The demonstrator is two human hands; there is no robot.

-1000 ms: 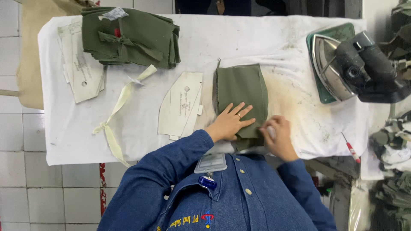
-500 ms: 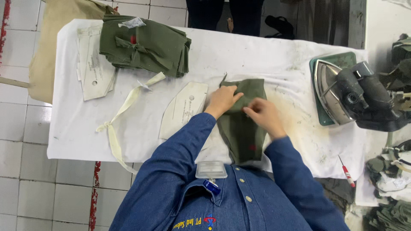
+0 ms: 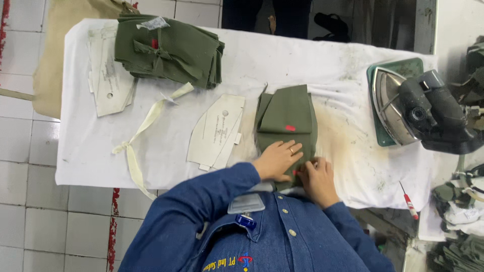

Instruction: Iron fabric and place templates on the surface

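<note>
your left hand (image 3: 276,160) flat on the olive fabric piece (image 3: 286,117), right hand (image 3: 316,177) pinching its edge at 6 o'clock, iron (image 3: 403,106) at 3 o'clock

Iron (image 3: 403,103) rests at right; fabric stack (image 3: 169,48) far left; paper pattern (image 3: 217,132) and cloth strip (image 3: 143,133) centre-left.

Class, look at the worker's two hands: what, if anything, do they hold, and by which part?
Both the left hand and the right hand press on the near end of the folded olive-green fabric piece. Whether fingers pinch it cannot be told.
</note>
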